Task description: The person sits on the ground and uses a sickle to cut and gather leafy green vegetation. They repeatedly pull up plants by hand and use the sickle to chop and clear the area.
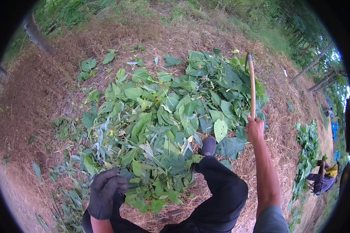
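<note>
A broad heap of cut green leaves (151, 125) lies on the ground before me, with stems and paler leaf undersides mixed in. My right hand (255, 128), bare, is closed around the lower end of a sickle's wooden handle (252, 90). Its dark metal blade (246, 59) is at the far end, seen nearly edge-on above the heap's right side. My left hand (106, 189), in a dark glove, is at the near left edge of the heap with its fingers curled. Whether those fingers hold a stem cannot be told.
My shoe (208, 146) rests against the leaves. Dry straw (245, 180) covers the ground around. More cut leaves (304, 157) lie in a row at right, beside another person (323, 179). A tree trunk (36, 33) stands far left; a metal piece (173, 215) lies beneath me.
</note>
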### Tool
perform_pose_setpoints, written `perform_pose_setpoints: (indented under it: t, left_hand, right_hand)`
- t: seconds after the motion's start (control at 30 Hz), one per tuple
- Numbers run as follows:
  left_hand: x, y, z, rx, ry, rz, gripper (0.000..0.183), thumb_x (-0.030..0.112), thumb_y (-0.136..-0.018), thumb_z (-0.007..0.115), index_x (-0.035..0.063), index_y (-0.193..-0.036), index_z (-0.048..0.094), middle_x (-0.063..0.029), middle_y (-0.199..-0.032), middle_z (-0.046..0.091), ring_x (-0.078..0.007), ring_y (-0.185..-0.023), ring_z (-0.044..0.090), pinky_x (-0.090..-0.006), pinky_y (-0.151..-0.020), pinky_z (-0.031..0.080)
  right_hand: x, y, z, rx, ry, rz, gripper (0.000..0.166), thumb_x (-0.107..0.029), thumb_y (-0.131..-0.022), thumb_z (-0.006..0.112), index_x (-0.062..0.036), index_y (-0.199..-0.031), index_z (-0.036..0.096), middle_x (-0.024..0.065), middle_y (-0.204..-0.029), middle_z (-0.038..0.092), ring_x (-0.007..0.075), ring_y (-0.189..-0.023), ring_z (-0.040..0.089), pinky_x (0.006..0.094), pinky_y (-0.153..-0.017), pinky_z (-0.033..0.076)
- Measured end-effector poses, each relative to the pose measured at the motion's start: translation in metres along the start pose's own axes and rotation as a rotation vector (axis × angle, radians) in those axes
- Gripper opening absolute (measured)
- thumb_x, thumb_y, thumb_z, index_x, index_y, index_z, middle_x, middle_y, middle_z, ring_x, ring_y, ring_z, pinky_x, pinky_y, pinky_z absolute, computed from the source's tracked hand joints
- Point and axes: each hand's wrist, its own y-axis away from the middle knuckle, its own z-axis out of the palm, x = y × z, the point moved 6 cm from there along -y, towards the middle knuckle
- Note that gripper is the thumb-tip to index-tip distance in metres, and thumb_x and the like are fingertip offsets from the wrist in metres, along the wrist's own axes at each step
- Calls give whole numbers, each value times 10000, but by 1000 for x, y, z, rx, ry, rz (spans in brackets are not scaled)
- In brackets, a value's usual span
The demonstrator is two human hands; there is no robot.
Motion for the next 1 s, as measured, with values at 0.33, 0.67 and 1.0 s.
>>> perform_pose_setpoints:
  t: [0.33, 0.67, 1.0]
  left_hand:
    - [8, 2, -42, 246, 192, 91, 387, 341, -991, 548, -12, -1144, 579, -92, -849, 637, -171, -707, 619, -328, -620, 517]
    - [2, -2, -56, 68, 285, 73, 452, 334, -970, 567, -42, -1218, 535, -116, -1007, 625, -175, -846, 620, -309, -678, 507]
    - [5, 22, -87, 280, 553, 114, 449, 238, -942, 619, 13, -1316, 513, 26, -830, 497, -100, -714, 496, -279, -663, 443]
  right_hand:
    - [-34, 146, 61, -409, -53, 99, 170, -146, -897, 651, 5, -909, 573, 28, -658, 536, 98, -448, 491, 246, -387, 399]
    - [-16, 280, 107, -850, 175, 95, 175, -119, -882, 701, 7, -957, 604, 3, -656, 561, 64, -467, 505, 218, -396, 406]
    - [-9, 433, 177, -1472, 164, -320, 332, -281, -901, 703, -12, -1079, 623, 92, -842, 640, 211, -738, 633, 355, -657, 509]
